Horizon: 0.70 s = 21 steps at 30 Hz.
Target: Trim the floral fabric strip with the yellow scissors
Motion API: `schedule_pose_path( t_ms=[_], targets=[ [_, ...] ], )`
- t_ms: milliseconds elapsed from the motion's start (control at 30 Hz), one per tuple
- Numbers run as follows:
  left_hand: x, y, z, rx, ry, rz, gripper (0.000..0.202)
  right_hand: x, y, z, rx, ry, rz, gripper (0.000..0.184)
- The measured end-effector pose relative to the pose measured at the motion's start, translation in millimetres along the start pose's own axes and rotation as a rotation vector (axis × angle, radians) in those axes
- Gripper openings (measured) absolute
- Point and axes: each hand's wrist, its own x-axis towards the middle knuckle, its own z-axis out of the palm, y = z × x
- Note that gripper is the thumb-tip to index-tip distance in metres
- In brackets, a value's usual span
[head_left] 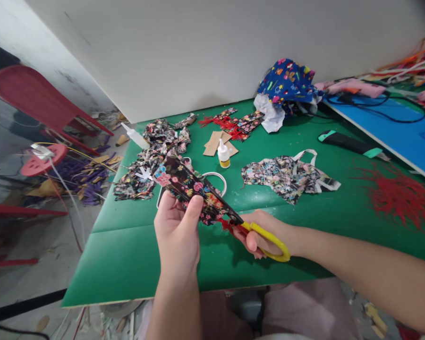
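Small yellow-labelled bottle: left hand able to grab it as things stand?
Probably not: the left hand has floral fabric in its grip, and in this view the fabric and scissors cross its way. The bottle itself stands upright, uncovered.

Green Table (127,264): Supported Items

The table is carrying crumpled floral scraps (163,132) at far left. Cardboard pieces (211,144) are lying beside a small bottle (224,158). A utility knife (350,144) and red threads (403,198) are resting at right.
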Motion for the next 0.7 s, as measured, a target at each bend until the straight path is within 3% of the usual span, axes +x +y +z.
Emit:
schedule_pose_path(
  t_ms=[700],
  targets=[
    [-0.7, 1.8, 1.4, -0.003, -0.014, -0.022, 0.025, 1.1, 5.5, -0.3, -0.054, 0.052, 0.058, 0.021]
  ],
)
